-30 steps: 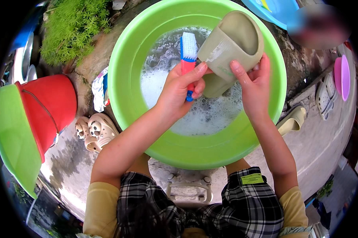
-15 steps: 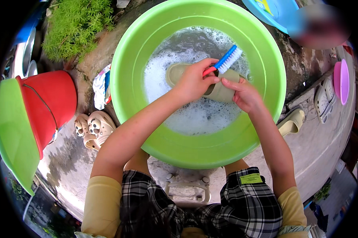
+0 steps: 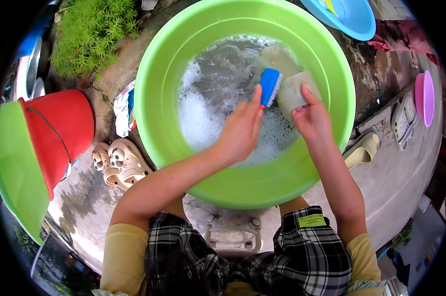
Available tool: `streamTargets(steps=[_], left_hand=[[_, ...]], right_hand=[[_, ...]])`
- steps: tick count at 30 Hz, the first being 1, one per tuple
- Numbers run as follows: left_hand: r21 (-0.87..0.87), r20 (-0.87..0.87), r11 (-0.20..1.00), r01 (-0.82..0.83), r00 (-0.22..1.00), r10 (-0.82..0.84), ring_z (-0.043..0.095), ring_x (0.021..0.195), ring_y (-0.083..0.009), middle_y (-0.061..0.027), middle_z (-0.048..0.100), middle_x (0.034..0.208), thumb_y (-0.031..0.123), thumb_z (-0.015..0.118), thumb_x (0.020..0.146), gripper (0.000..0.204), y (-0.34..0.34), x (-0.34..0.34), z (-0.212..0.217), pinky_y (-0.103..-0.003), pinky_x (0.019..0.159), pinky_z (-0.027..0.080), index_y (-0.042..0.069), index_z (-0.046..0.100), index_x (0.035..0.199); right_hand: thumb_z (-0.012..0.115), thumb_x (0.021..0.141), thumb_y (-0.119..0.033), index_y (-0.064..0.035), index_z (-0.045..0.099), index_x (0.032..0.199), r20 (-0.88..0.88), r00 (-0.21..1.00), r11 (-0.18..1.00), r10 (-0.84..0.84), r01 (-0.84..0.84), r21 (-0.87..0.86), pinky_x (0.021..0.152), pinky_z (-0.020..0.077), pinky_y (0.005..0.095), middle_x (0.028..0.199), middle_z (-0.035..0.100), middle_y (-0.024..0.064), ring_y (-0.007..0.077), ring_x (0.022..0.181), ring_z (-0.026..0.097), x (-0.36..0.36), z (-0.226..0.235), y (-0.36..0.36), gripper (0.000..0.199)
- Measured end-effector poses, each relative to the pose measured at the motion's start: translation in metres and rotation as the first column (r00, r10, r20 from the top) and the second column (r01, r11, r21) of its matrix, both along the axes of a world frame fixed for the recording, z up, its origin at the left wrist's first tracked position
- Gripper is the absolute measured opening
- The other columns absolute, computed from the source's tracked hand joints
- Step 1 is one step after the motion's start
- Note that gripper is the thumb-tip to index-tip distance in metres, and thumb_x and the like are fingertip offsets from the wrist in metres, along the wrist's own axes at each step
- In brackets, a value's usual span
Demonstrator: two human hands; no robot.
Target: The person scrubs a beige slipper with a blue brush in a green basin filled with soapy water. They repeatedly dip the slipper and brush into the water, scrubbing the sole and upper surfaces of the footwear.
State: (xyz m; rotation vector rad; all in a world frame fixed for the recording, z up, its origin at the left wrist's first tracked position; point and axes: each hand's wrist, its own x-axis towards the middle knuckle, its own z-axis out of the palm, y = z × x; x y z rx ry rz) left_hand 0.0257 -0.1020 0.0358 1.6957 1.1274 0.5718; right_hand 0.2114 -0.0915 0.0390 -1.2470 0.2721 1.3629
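A big green basin [image 3: 183,163] full of soapy water sits in front of me on the ground. My left hand [image 3: 240,130] grips a blue scrubbing brush [image 3: 270,87] and presses it against a beige slipper [image 3: 287,81] lying partly under the water. My right hand [image 3: 311,118] holds the near end of that slipper. Foam covers the water to the left of my hands.
A red bucket [image 3: 60,128] and a green basin [image 3: 15,172] stand at the left, a pair of beige clogs [image 3: 119,163] beside the basin. A blue basin [image 3: 346,17] is at top right, a pink bowl [image 3: 423,98] and another beige slipper [image 3: 363,150] at right. Green plants [image 3: 89,34] grow at top left.
The slipper was lifted upright out of the water, then lowered into it. My left hand with the brush moved down and now scrubs its upper side.
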Motion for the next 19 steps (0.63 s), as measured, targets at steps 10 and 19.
streamTargets(steps=[10, 19], left_hand=[[-0.046, -0.175, 0.997, 0.067, 0.982, -0.074, 0.055, 0.071, -0.0416, -0.0277, 0.056, 0.082, 0.012, 0.039, 0.092, 0.052, 0.004, 0.029, 0.026, -0.049, 0.063, 0.043, -0.011, 0.019, 0.135], [-0.068, -0.184, 0.995, 0.074, 0.979, -0.085, 0.057, 0.065, -0.042, -0.0305, 0.056, 0.075, 0.011, 0.04, 0.092, 0.055, -0.004, 0.025, 0.026, -0.05, 0.059, 0.044, -0.016, 0.016, 0.133]], right_hand=[[0.059, 0.088, -0.015, -0.002, 0.053, 0.105, -0.006, 0.997, 0.995, 0.074, -0.074, 0.063, 0.068, 0.0477, 0.027, 0.09, 0.059, 0.0046, 0.0149, 0.076, 0.057, -0.029, 0.006, 0.001, 0.022], [0.059, 0.088, -0.016, -0.0001, 0.051, 0.112, 0.181, 0.978, 0.985, 0.101, -0.124, 0.122, 0.074, 0.0478, 0.0253, 0.098, 0.06, 0.0063, 0.0123, 0.085, 0.058, -0.043, 0.017, -0.003, 0.029]])
